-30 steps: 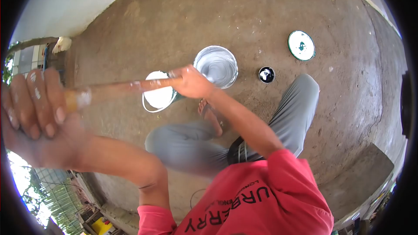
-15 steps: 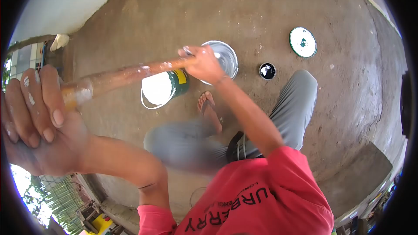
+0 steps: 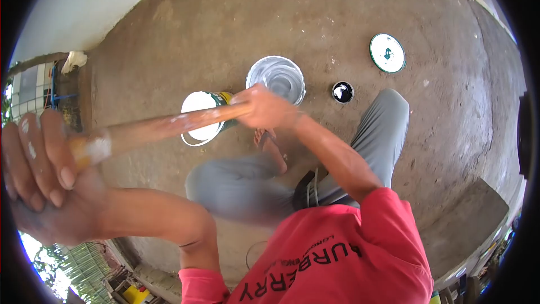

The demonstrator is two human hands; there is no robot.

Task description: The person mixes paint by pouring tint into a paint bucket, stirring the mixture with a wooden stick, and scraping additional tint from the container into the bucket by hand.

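Observation:
A paint-spattered wooden stick slants across the view, held at both ends. My left hand, large and close to the camera, has its fingers wrapped round the near end. The far end is gripped by my right hand, somewhat blurred, at the front rim of a bucket of grey paint. Pale swirls mark the paint's surface. Whether the stick's tip reaches into the bucket is hidden by the right hand. Left of that hand stands a green paint bucket with a white top and a wire handle.
A small tin of black paint with a white patch stands right of the grey paint. Farther off lies a white, green-rimmed lid. My sandalled foot is close to the buckets on the concrete floor. A pale wall rises at upper left.
My right hand and the stick's far end have come down and nearer to me, uncovering more of the grey paint. My left hand has also dropped lower in the view.

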